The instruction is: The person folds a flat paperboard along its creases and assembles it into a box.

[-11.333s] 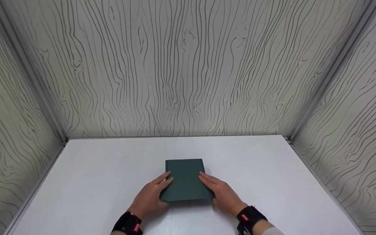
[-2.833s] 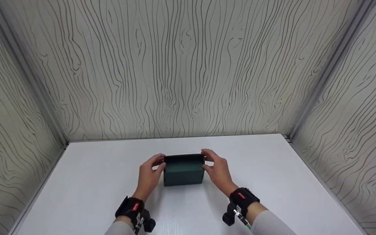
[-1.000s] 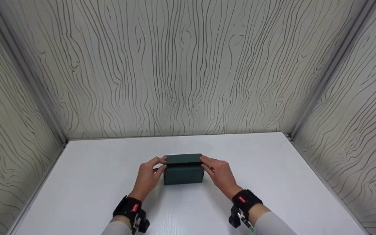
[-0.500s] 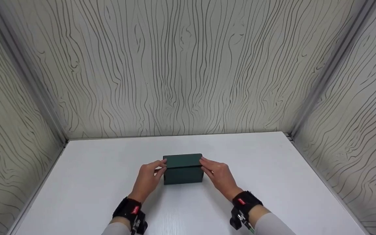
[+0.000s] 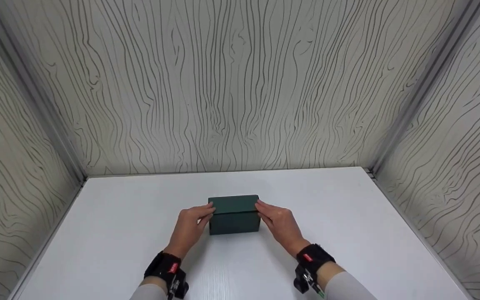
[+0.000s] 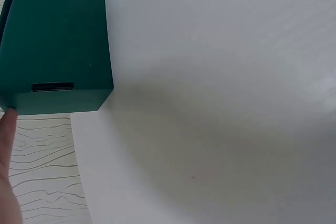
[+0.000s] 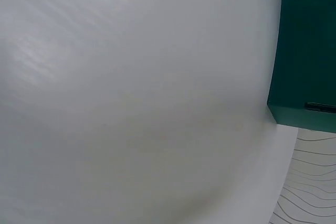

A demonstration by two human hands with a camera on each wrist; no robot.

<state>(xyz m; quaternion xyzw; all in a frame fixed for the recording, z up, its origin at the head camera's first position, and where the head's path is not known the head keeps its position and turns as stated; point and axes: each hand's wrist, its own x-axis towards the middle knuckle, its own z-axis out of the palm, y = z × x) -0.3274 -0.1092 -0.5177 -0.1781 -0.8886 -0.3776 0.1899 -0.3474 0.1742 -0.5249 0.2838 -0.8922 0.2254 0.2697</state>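
Note:
A small dark green cardboard box (image 5: 234, 223) stands on the white table, its lid (image 5: 233, 204) folded down over the top. At the lid's front left corner, my left hand (image 5: 189, 227) pinches the edge with thumb and fingers. My right hand (image 5: 282, 225) does the same at the front right corner. In the left wrist view, a fingertip (image 6: 10, 116) touches the side of the box (image 6: 58, 40), and a dark slot shows near the side edge. The right wrist view holds part of the box (image 7: 310, 51) with a similar slot; the right hand is out of that view.
The white table (image 5: 119, 216) reaches back to a wood-grain patterned wall (image 5: 223, 104), with matching walls at left (image 5: 15, 166) and right (image 5: 452, 166). Black straps with small cameras sit on both wrists. The box's inside is hidden by the lid.
Earlier a flatter green piece lay between both hands; later it stood as an open-topped box. The lid has since come forward and down, and both hands lowered slightly with it.

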